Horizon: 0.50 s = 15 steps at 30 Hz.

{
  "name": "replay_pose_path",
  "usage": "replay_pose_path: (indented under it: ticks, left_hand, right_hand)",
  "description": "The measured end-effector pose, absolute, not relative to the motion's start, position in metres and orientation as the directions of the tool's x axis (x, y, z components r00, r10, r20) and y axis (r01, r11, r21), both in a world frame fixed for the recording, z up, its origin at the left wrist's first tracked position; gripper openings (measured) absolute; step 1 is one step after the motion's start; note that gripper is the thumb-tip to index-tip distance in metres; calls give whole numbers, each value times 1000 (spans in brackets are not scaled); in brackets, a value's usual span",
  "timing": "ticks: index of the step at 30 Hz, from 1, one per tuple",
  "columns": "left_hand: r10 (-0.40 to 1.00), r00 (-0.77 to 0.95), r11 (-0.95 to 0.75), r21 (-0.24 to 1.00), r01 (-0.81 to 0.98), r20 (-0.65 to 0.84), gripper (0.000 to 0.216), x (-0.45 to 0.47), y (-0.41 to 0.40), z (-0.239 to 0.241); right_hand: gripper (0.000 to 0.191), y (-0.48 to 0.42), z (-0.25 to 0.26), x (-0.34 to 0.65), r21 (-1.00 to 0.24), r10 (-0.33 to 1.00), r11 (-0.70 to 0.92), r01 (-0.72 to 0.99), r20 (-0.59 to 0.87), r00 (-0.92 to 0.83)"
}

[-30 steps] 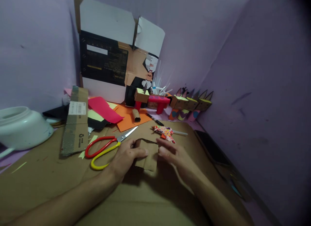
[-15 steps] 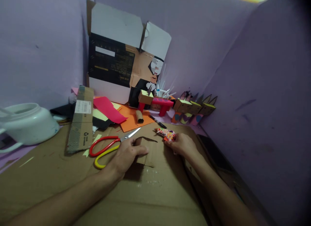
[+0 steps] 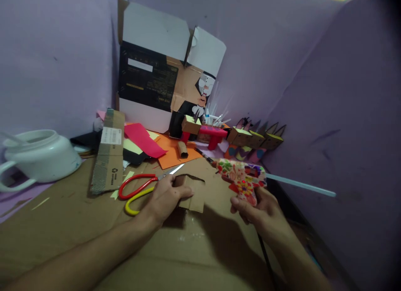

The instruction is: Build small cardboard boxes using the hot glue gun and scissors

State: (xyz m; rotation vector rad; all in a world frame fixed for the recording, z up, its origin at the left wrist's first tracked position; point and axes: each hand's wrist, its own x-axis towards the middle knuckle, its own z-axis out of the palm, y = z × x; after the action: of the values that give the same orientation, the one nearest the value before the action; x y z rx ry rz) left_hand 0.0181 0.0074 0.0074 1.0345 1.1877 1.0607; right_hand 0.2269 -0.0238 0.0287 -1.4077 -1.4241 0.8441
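Note:
My left hand (image 3: 171, 196) grips a small folded cardboard box (image 3: 196, 193) by its left side, thumb across the top, low over the cardboard sheet (image 3: 150, 253). My right hand (image 3: 258, 207) is wrapped round the handle of a flower-patterned glue gun (image 3: 242, 178), raised off the sheet. Its nozzle points left, above and to the right of the box and apart from it. A long translucent glue stick (image 3: 303, 185) sticks out of the gun's back, and a small red light shows on its body. Scissors (image 3: 138, 186) with red and yellow handles lie open just left of my left hand.
A white pot (image 3: 40, 157) stands at the left beside a cardboard strip (image 3: 108, 157). Coloured paper (image 3: 144, 138), a cardboard tube (image 3: 182, 150) and a pink figure with a box head (image 3: 216, 134) lie behind. Several box-headed figures (image 3: 239, 136) line the right wall. An unfolded carton (image 3: 150, 78) leans behind.
My right hand has lifted the glue gun off the sheet, so its whole body and glue stick now show. The left hand still holds the cardboard box, turned slightly.

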Motion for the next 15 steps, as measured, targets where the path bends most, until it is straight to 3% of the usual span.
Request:
replay_pose_path:
  ticks: [7,15]
  left_hand:
    - [989,22,142,989,38,-143,25,16,13,2]
    - [991,-4,134,985,110,-134,32,15,12,1]
  right_hand:
    - [24,-36,29,218,-830,956,291,476,263,-127]
    - [23,-42,18,234,-550,900,418,723,357,-248]
